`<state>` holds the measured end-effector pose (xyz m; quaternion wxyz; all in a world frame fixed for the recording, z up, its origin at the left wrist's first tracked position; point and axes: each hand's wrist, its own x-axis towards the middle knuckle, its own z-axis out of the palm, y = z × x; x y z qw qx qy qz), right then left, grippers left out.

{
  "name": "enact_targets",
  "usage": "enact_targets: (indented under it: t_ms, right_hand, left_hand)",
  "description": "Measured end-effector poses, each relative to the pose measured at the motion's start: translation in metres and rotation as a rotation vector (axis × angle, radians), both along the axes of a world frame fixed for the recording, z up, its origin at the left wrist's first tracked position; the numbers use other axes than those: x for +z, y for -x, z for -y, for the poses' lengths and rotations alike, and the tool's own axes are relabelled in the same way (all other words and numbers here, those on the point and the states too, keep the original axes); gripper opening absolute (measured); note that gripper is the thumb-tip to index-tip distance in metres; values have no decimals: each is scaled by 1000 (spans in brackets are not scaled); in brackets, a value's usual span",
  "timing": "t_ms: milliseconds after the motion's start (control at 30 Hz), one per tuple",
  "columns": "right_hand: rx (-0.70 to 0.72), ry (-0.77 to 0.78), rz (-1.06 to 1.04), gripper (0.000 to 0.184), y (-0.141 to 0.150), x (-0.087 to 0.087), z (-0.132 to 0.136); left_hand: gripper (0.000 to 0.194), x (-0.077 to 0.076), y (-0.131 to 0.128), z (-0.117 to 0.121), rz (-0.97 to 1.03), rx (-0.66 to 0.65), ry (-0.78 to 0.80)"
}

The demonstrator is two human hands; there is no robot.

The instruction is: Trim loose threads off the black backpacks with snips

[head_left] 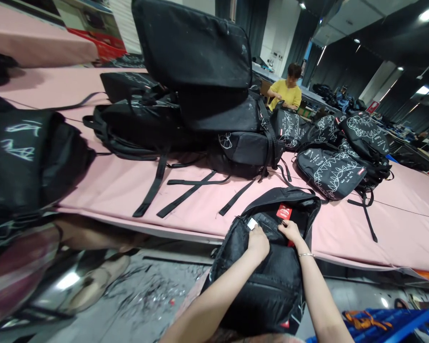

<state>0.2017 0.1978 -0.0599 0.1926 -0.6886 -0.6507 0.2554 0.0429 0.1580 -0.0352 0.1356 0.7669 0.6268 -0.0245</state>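
Note:
An unzipped black backpack leans from my lap against the pink table edge, its mouth gaping toward me. Inside, a red tag hangs at the back and a small white label sticks up at the left. My left hand is closed on the backpack's inner lining just below the white label. Beneath the red tag, my right hand, with a bracelet on its wrist, pinches the dark lining near the inner pocket. A small dark piece at its fingertips is too small to name.
Stacked black backpacks lie across the pink table, straps trailing forward. White-patterned backpacks are heaped at right. Another backpack and a person's leg are at left. A person in yellow sits beyond. A blue crate stands lower right.

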Motion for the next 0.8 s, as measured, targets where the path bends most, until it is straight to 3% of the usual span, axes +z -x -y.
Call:
enact_targets:
  t_ms: [367, 600, 700, 800]
  right_hand:
    - [-10, -22, -13, 31, -1, -2, 1]
    - [-81, -89, 7, 25, 2, 0, 4]
    - [-196, -184, 51, 22, -2, 10, 8]
    - [-428, -324, 111, 31, -16, 27, 9]
  left_hand:
    - [53, -6, 0, 2, 2, -8, -70]
    - [46, -7, 0, 2, -30, -29, -92]
    - [46, -7, 2, 3, -40, -43, -123]
    - [49, -4, 4, 4, -44, -48, -167]
